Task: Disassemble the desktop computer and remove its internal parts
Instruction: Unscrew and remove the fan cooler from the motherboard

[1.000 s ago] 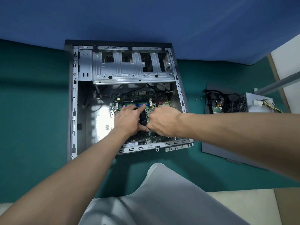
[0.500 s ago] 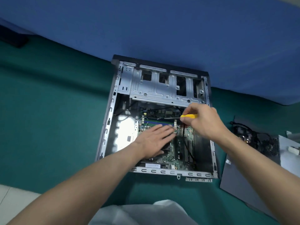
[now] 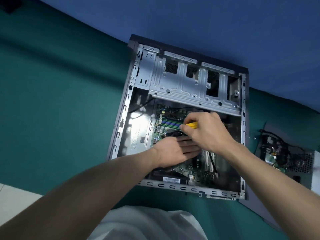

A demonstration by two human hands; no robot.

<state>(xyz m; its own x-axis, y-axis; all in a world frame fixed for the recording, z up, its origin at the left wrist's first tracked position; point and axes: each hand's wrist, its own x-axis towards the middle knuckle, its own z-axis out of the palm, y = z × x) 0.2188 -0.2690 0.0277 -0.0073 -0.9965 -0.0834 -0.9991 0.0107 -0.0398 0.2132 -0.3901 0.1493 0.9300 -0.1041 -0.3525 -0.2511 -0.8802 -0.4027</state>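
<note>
Grey metal desktop computer case (image 3: 173, 186): lies on its side on the dark green cloth surface (image 3: 60, 101), open side up, with its far end against the blue cloth backdrop (image 3: 190, 18).
Green motherboard (image 3: 199, 168): sits in the bottom of the case, on the near side of the silver drive cage (image 3: 181, 87). Blue and green memory slots (image 3: 170, 122) run across it.
My left hand (image 3: 174, 151): open and flat, fingers straight and together, resting on the black cooler (image 3: 174, 133) in the middle of the board.
My right hand (image 3: 211, 130): curled round a yellow-handled tool (image 3: 191, 125), just above my left fingers. The tip is hidden, so I cannot tell what it touches.
Grey power supply box (image 3: 304, 163): outside the case to my right, with a tangle of black cables (image 3: 277, 146) against it.
Flat grey panel (image 3: 256, 210): lies on the cloth beside the case's near right corner.
</note>
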